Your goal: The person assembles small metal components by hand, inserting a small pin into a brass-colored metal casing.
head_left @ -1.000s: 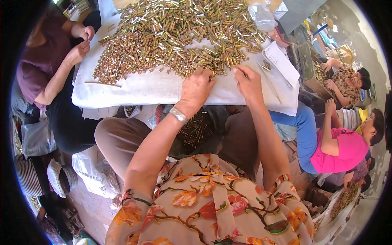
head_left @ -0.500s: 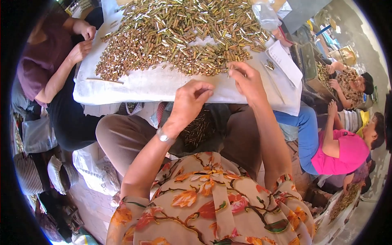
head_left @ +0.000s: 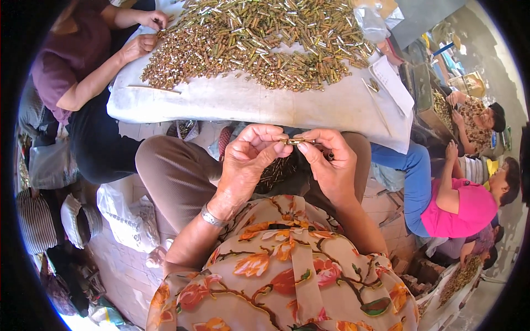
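Fingers [head_left: 326, 136] of the left hand [head_left: 240, 161] and right hand [head_left: 338, 166] are pinched on one slim brass-coloured metal piece [head_left: 295, 141] — thumb and forefinger at each end, the piece lying roughly level between them. It is held off the near edge of the white-covered desk [head_left: 221, 106], above the lap. Below it, partly hidden by the hands, dark slender pieces [head_left: 270, 175] lie between the knees. A broad heap of similar brass-coloured pieces [head_left: 259, 41] covers the far part of the desk. A thin stick [head_left: 154, 88] lies to the heap's left; a sheet of paper [head_left: 393, 86] and a slender rod [head_left: 380, 113] lie to its right. At the far left, a co-worker's hands [head_left: 138, 48] are at the heap's edge — what they hold, I cannot tell.
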`<state>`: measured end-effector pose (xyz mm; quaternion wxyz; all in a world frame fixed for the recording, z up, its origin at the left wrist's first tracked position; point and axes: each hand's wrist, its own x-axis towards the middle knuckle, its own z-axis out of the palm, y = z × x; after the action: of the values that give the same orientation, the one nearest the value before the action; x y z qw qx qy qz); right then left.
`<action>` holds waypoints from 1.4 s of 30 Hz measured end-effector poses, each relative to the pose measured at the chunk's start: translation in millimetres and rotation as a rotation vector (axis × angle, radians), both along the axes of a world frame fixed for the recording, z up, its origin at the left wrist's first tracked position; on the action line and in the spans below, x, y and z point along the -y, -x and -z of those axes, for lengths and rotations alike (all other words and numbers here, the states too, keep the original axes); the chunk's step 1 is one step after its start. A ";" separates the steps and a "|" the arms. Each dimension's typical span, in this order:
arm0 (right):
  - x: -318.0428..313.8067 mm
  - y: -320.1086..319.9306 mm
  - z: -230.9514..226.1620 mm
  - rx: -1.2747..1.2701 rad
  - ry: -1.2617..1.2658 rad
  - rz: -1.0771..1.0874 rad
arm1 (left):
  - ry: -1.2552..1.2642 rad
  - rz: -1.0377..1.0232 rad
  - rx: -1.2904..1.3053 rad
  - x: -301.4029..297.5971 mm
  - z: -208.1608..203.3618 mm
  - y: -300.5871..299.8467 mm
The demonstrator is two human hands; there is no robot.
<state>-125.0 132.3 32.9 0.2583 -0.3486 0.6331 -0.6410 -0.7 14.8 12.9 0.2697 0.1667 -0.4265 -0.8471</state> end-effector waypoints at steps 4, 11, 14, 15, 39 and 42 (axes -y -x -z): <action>-0.8 -3.7 3.1 -0.028 0.036 -0.005 | 0.032 -0.033 -0.006 -4.0 -0.7 -1.7; 2.3 -7.0 11.2 -0.210 0.141 0.014 | 0.151 -0.087 -0.030 -6.2 0.9 -2.2; 3.2 -4.8 11.3 -0.283 0.185 0.015 | 0.175 -0.090 -0.030 -6.4 1.3 -2.0; 2.5 -2.6 9.7 -0.350 0.142 0.000 | 0.201 -0.093 -0.035 -6.2 1.7 -2.0; 49.0 148.5 54.1 -0.216 -0.230 0.270 | 1.300 -0.078 0.357 44.4 37.4 146.9; 76.6 183.6 65.2 -0.720 -0.369 0.275 | 1.564 -0.142 0.489 43.4 44.8 180.2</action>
<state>-308.6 55.7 -32.3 -0.0093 -0.4104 0.8275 -0.3830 -180.9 -28.6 -32.0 0.2602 0.1370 -0.9288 -0.2257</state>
